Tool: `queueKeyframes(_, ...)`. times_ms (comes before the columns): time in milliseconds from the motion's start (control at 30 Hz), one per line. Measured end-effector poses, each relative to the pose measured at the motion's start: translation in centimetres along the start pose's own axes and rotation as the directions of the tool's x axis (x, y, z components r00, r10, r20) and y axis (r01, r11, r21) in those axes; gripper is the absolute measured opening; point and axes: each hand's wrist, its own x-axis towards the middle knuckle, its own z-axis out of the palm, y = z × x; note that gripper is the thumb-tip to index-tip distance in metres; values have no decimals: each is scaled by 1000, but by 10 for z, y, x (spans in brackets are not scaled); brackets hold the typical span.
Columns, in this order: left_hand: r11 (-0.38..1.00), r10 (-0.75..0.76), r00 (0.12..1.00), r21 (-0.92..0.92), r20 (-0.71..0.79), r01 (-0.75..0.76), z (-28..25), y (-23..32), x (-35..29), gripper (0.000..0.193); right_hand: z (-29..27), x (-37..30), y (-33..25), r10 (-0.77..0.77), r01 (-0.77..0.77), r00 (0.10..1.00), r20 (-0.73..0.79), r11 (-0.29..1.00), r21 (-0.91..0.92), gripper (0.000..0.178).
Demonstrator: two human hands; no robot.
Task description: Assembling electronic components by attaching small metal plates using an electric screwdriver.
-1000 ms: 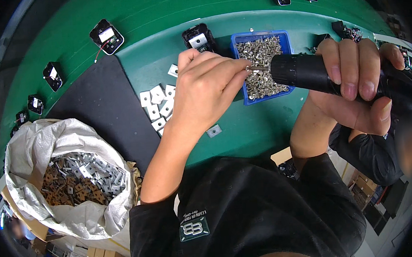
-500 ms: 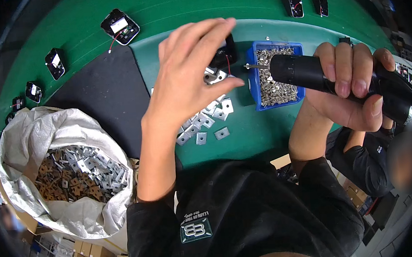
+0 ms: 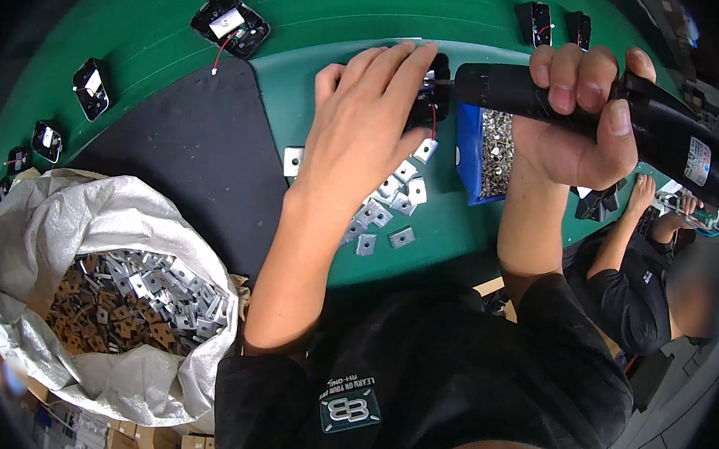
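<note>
My right hand [image 3: 590,121] is wrapped round a black electric screwdriver [image 3: 496,84], held nearly level with its tip to the left. The bit reaches into a small black plastic housing [image 3: 442,112] with a red wire hanging from it. Against that housing my left hand [image 3: 368,111] is curved, fingers over the far side and thumb on the near side, gripping it and hiding much of it. Whether a screw sits on the bit is hidden. Silver square metal plates with holes [image 3: 375,211] lie scattered below my left hand.
A blue bin [image 3: 470,162] of small screws stands under the screwdriver. At left a white woven sack [image 3: 13,274] holds many metal plates beside a black mat [image 3: 179,154]. More black housings [image 3: 230,25] lie along the green belt [image 3: 411,4]. A co-worker [image 3: 631,289] sits at right.
The screwdriver has moved left and up from over the screw bin, bringing its bit to the housing. My left hand has closed in around that housing.
</note>
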Motion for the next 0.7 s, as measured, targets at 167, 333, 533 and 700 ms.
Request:
queueKeyframes(167, 1000, -19, 998, 0, -61, 19, 2, 1, 1, 75, -2, -1, 2, -3, 3, 1000, -4, 1000, -4, 53)
queueKeyframes(333, 999, -33, 997, 2, -72, 33, 3, 1, 3, 75, -5, -1, 4, -2, 2, 1000, 12, 1000, -5, 52)
queueKeyframes(533, 1000, -23, 997, 14, -80, 24, 5, 0, 3, 72, -5, -3, 4, -24, 23, 1000, -13, 999, -23, 52)
queueKeyframes(700, 1000, -22, 997, -6, -73, 21, 4, 0, 4, 72, -6, -1, 5, -24, 24, 1000, 14, 1000, -16, 53)
